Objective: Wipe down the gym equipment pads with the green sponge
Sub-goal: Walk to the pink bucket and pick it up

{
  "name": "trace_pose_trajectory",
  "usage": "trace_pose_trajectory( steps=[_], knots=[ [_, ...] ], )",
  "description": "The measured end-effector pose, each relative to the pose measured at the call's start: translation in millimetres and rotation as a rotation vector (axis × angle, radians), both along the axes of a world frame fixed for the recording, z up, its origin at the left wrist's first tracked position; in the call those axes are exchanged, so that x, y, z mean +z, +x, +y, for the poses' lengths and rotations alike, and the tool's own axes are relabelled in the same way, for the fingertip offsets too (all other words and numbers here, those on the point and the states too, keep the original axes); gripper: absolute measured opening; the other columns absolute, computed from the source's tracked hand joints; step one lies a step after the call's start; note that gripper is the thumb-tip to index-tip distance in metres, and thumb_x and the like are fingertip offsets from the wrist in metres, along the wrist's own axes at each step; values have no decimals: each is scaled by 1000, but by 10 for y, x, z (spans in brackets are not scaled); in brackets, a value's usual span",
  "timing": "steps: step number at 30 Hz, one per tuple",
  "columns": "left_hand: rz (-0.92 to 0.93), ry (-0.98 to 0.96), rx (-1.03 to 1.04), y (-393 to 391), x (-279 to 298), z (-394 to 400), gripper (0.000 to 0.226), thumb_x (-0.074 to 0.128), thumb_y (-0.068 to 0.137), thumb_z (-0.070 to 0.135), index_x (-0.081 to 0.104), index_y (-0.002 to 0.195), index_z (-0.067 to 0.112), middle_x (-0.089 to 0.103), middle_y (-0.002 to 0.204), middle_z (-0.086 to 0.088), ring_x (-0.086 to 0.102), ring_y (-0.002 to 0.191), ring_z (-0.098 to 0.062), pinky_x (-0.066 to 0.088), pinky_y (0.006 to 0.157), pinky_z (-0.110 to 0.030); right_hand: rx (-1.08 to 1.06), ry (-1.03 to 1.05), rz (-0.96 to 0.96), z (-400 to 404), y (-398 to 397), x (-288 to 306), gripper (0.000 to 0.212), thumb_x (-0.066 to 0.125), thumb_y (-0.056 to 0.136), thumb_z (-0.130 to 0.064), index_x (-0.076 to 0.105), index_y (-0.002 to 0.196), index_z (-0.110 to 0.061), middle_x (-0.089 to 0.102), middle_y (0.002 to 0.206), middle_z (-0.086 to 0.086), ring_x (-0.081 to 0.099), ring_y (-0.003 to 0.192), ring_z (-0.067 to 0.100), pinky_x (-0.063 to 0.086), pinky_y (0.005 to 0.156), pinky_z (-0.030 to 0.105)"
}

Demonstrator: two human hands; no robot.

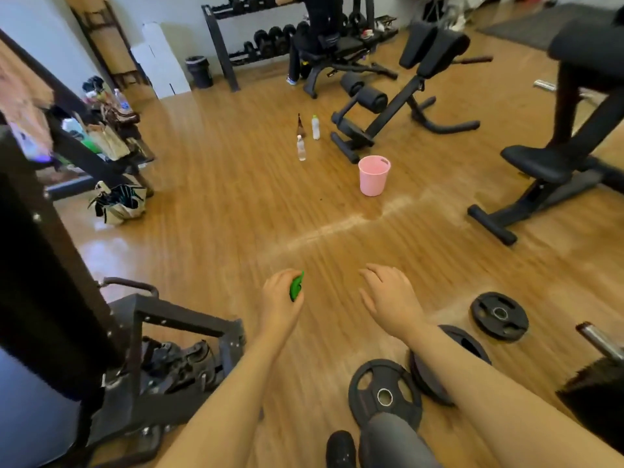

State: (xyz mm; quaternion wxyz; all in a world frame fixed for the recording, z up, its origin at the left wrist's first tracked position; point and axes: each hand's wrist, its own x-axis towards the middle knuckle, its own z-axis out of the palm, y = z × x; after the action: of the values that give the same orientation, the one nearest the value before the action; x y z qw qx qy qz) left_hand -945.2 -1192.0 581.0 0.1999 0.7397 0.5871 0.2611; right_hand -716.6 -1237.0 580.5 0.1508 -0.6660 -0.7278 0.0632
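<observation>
Plates [385, 395] lie underfoot; my left hand [282, 304] grips the sponge [296, 288], right hand [391, 298] loose and empty. No pad touched now; wiping looks ahead.

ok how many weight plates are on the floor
3: one weight plate by the person's leg, one partly hidden under the right forearm, one further right. More may lie out of view.
</observation>
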Motion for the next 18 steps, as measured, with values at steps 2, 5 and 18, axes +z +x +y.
trace_pose_trajectory(
  steps=[2, 5, 18],
  knots=[
    [-19, 3, -22, 110, 19, 356, 34, 64, 88, 12, 61, 122, 17, 60, 122, 0, 52, 117, -18, 44, 100, -35, -34, 5, -1, 319, 87, 50, 39, 48, 98, -33, 52, 134, -18, 52, 137, 4, 46, 128, 22, 30, 111, 42],
    [-25, 2, -15, 300, 28, 861, 32, 65, 88, 13, 63, 119, 15, 62, 118, -1, 54, 113, -18, 45, 97, -37, -68, 6, -2, 798, 239, 60, 39, 49, 97, -33, 53, 133, -17, 53, 136, 5, 47, 127, 23, 32, 110, 43],
    [-36, 81, -22, 1434, -141, 3579, 30, 67, 84, 8, 66, 113, 12, 64, 109, 0, 54, 103, -14, 32, 88, -17, -22, 86, -8, 3614, 1296, -224, 35, 67, 86, -24, 64, 119, -10, 62, 121, 11, 60, 110, 32, 43, 99, 50]
  ],
)
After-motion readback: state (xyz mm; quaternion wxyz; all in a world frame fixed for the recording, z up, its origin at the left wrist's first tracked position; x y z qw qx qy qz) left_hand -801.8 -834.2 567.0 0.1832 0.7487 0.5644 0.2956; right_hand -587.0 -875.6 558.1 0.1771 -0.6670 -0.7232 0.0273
